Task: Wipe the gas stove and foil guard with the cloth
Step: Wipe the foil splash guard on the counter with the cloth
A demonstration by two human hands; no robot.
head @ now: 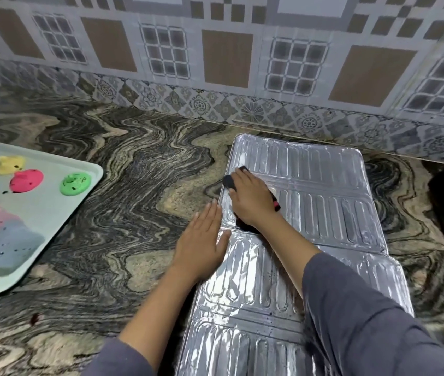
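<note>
Two Hands on the Foil Guard

Both hands work on the foil guard [310, 202], which lies flat on the marbled stone bench [123, 164], its far end close to the tiled wall [215, 63] and its near end running out of the bottom of the view. The right hand [250, 199] presses palm-down on a dark cloth [229, 181] at the left edge of the guard's far panel; its grip is flattened over the cloth, fingers curled loosely around it rather than clenched, and black corners of the cloth poke out past the fingertips and under the wrist, with a bit of red showing at the right side. The left hand [201, 245] lies open and flat, fingers straight, holding nothing, its palm on the bench and its thumb touching the guard's left edge, just beside the fold between panels. Grey sleeves cover both forearms partway. Well to the left, a pale green tray [52, 213] rests on the bench, carrying coloured lumps in blue, yellow, red and green, plus pink and blue sponges [3, 240]. The gas stove cannot be made out with certainty; a dark shape sits at the right edge
</note>
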